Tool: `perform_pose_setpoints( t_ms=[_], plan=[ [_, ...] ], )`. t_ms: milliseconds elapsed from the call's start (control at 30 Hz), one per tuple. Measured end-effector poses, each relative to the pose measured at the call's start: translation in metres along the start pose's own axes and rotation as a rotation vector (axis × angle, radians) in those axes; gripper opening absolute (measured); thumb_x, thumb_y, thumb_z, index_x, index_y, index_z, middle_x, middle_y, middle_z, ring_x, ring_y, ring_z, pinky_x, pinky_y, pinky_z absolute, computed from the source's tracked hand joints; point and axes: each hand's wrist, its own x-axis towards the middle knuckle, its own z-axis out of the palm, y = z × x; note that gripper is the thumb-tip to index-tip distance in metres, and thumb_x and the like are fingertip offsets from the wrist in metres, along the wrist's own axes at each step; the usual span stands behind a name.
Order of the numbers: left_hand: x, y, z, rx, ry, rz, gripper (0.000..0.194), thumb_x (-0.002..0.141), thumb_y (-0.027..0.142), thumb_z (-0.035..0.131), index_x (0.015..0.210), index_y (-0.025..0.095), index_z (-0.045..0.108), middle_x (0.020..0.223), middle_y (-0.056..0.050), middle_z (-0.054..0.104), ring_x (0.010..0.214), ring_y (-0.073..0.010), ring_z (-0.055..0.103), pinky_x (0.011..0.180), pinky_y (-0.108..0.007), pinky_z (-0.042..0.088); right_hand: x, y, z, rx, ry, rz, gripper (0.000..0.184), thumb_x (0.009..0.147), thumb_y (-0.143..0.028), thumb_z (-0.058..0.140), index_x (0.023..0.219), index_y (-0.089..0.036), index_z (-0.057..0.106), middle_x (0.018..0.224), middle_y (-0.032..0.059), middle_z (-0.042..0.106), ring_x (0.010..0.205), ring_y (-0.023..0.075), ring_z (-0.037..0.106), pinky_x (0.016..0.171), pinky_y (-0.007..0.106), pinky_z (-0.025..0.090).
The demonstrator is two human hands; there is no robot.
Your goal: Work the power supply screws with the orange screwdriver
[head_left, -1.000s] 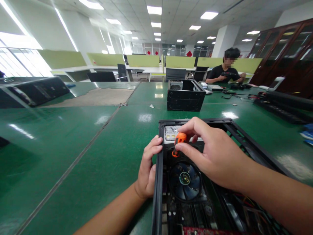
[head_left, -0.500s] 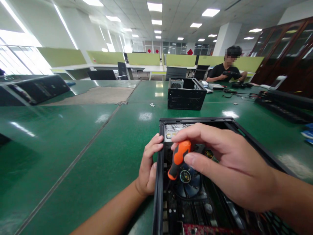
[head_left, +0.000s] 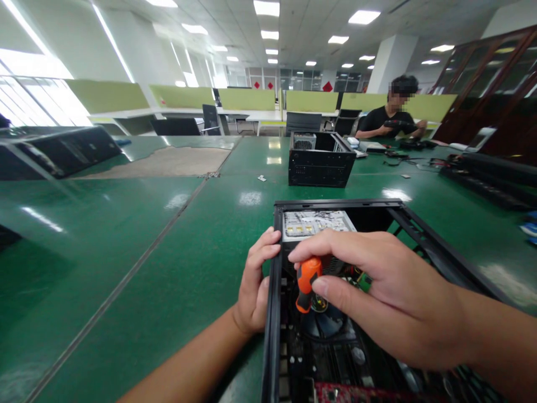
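Between the thumb and fingers of my right hand (head_left: 386,291) is an orange and grey screwdriver (head_left: 309,280), its handle nearly upright and its tip hidden. It stands over the inside of an open black computer case (head_left: 272,313), close to the left wall. My left hand (head_left: 258,282) grips that left wall from outside, fingertips over the rim. Inside the case are a power supply (head_left: 302,224) at the far end, a round cooling fan (head_left: 323,326) partly behind the screwdriver, and a red circuit board (head_left: 356,393) at the near end.
Another black computer case (head_left: 319,165) stands farther back on the green table (head_left: 168,291). At the far right sits a person (head_left: 390,123) holding a dark object. Dark panels (head_left: 490,176) lie on the right, and a black case (head_left: 62,148) rests at the left.
My right hand and the screwdriver have moved lower, and the handle is more upright. More of the power supply shows. My left hand stays on the case wall.
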Motion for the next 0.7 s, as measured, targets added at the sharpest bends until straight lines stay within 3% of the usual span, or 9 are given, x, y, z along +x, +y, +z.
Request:
perform_pose_setpoints(
  t_ms=[167, 300, 400, 567, 700],
  plan=[
    [0.0018, -0.0003, 0.0010, -0.004, 0.014, 0.004, 0.054, 0.129, 0.047, 0.075, 0.182, 0.041, 0.069, 0.185, -0.009, 0.079, 0.182, -0.0381, 0.071, 0.152, -0.068, 0.062, -0.0018, 0.0022, 0.0018, -0.044, 0.010, -0.056, 0.027, 0.111, -0.013, 0.071, 0.127, -0.020, 0.091, 0.122, 0.0071, 0.102, 0.107, 0.0225, 0.097, 0.107, 0.032, 0.077],
    [0.0041, -0.0016, 0.0021, 0.008, 0.030, 0.038, 0.053, 0.131, 0.055, 0.069, 0.182, 0.040, 0.070, 0.181, -0.010, 0.082, 0.178, -0.0374, 0.075, 0.148, -0.066, 0.064, -0.0003, 0.0006, 0.0018, -0.068, 0.030, -0.039, 0.007, 0.103, -0.018, 0.089, 0.106, -0.024, 0.087, 0.102, 0.0016, 0.098, 0.087, 0.0195, 0.091, 0.087, 0.028, 0.073],
    [0.0048, -0.0016, 0.0023, 0.017, 0.026, 0.038, 0.054, 0.131, 0.055, 0.070, 0.182, 0.039, 0.070, 0.181, -0.012, 0.081, 0.179, -0.0389, 0.074, 0.148, -0.066, 0.063, -0.0006, -0.0004, 0.0005, -0.070, 0.035, -0.026, 0.011, 0.101, -0.015, 0.089, 0.101, -0.025, 0.085, 0.096, -0.0001, 0.096, 0.082, 0.0185, 0.088, 0.084, 0.028, 0.073],
    [0.0048, -0.0017, 0.0022, 0.011, 0.016, 0.069, 0.057, 0.130, 0.040, 0.071, 0.186, 0.037, 0.066, 0.186, -0.011, 0.079, 0.183, -0.0332, 0.070, 0.153, -0.056, 0.059, -0.0030, 0.0015, -0.0019, -0.050, 0.033, -0.104, 0.029, 0.106, -0.011, 0.071, 0.123, -0.024, 0.090, 0.115, 0.0054, 0.101, 0.096, 0.0233, 0.095, 0.096, 0.035, 0.077],
    [0.0042, -0.0021, 0.0014, 0.001, 0.009, 0.050, 0.054, 0.131, 0.043, 0.070, 0.184, 0.035, 0.068, 0.184, -0.011, 0.079, 0.182, -0.0323, 0.071, 0.153, -0.054, 0.059, -0.0053, 0.0077, -0.0065, 0.018, 0.111, -0.162, 0.025, 0.093, -0.010, 0.074, 0.111, -0.022, 0.087, 0.101, 0.0033, 0.098, 0.083, 0.0206, 0.091, 0.085, 0.031, 0.074]
  ],
)
